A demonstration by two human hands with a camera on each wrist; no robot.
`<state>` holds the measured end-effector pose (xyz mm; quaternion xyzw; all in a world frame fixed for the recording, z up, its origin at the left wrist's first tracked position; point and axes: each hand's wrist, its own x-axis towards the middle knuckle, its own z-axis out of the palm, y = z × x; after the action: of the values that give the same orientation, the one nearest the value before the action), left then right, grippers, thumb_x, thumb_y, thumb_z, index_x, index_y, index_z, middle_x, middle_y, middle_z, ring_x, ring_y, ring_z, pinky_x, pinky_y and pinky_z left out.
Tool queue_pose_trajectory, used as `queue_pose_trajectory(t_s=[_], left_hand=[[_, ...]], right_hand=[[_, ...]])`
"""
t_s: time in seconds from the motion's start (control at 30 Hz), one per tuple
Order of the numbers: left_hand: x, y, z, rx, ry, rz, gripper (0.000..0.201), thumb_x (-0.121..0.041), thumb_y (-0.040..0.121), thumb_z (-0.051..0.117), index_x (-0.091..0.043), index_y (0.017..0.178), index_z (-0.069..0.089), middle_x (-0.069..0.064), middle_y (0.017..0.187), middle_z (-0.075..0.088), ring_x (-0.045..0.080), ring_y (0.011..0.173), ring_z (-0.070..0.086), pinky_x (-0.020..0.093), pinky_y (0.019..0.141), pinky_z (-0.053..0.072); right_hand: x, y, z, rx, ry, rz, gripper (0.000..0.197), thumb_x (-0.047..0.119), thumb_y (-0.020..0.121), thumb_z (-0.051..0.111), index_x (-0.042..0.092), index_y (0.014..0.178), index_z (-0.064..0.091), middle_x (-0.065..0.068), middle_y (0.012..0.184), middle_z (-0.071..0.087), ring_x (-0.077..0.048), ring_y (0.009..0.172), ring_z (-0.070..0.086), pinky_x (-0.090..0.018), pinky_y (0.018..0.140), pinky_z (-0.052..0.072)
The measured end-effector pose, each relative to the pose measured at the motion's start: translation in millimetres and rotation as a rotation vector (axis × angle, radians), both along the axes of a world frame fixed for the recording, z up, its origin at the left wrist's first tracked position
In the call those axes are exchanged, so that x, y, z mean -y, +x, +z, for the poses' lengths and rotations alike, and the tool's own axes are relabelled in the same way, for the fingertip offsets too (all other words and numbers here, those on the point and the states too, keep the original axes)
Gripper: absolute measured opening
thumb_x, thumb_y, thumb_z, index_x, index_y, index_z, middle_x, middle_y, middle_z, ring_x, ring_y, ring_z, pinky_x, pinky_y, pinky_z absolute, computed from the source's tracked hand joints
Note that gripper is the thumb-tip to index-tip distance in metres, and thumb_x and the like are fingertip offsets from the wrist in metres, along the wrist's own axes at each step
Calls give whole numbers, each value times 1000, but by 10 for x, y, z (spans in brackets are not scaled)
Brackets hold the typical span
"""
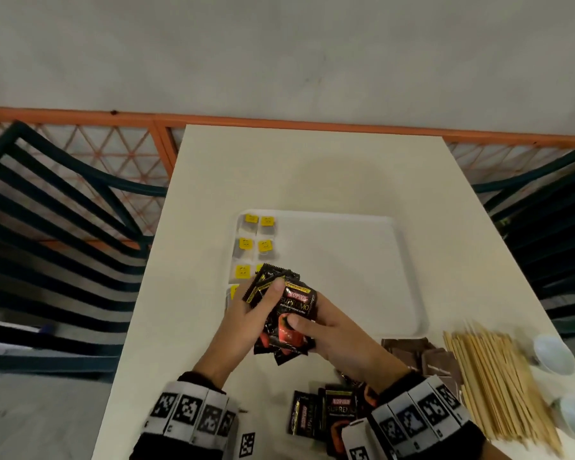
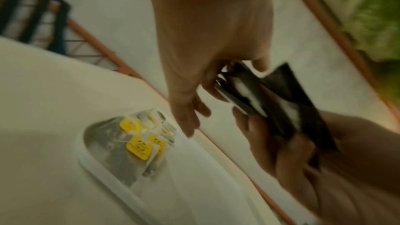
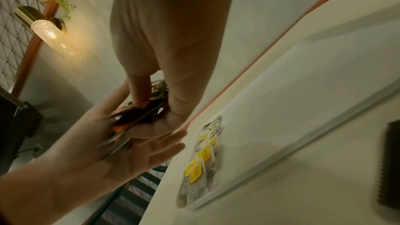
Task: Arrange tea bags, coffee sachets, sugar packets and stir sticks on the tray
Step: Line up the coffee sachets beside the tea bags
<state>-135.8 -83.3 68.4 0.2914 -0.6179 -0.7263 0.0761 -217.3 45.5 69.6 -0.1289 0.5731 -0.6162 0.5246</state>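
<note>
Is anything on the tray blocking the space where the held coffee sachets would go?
Nothing visible does. Both hands hold the sachets over the tray's near-left corner; the tea bags fill only its left edge, and the rest is bare.

Top coffee sachet [image 1: 287, 313] in the held stack: "KOPIKO" in red, "SUPREMO" beneath; smaller line unreadable. Sachet lying on table [image 1: 340, 413]: same "KOPIKO", "SUPREMO"; yellow tea-bag tags [image 1: 245, 244] illegible
</note>
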Motion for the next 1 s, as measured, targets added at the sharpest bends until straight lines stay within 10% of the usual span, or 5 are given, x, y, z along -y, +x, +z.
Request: queue_pose_trajectory(t_s=[0.13, 0.3, 0.43, 0.7, 1.0], left_hand=[[73, 3, 7, 1, 580, 2, 61, -49, 65, 74, -14, 113, 64, 15, 110, 70, 29, 99, 67, 40, 76, 57], [53, -55, -79, -83, 680, -56, 61, -24, 42, 85, -13, 101, 73, 21, 108, 69, 33, 100, 66, 51, 93, 41], [55, -74, -147, -122, 709, -35, 46, -20, 55, 70, -12, 100, 74, 20, 106, 69, 33, 98, 67, 47, 89, 51], [68, -161, -117, -66, 621, 58, 42, -5, 77, 66, -7, 118, 59, 17, 101, 72, 30, 88, 70, 36, 69, 59], [112, -113, -268, -55, 587, 194, 35, -7, 73, 58, -8, 108, 63, 16, 98, 73, 29, 86, 71, 34, 64, 58]], right_hand=[[42, -85, -12, -92, 18, 91, 50, 25, 83, 65, 23, 129, 46, -3, 123, 62, -21, 112, 61, -34, 91, 52], [142, -197, 41, -659, 198, 108, 52, 30, 80, 69, 30, 125, 42, 5, 112, 45, 6, 98, 45, 4, 72, 36], [126, -348, -62, -653, 371, 115, 98, 59, 62, 74, 32, 141, 23, 2, 119, 34, -13, 113, 37, -18, 93, 36], [118, -568, -145, -401, 293, 248, 39, 42, 80, 66, 16, 109, 61, -5, 109, 66, -18, 98, 66, -40, 87, 56], [346, -823, -277, -359, 275, 227, 13, 12, 80, 69, 1, 77, 62, -16, 85, 64, -19, 73, 66, -23, 57, 55]])
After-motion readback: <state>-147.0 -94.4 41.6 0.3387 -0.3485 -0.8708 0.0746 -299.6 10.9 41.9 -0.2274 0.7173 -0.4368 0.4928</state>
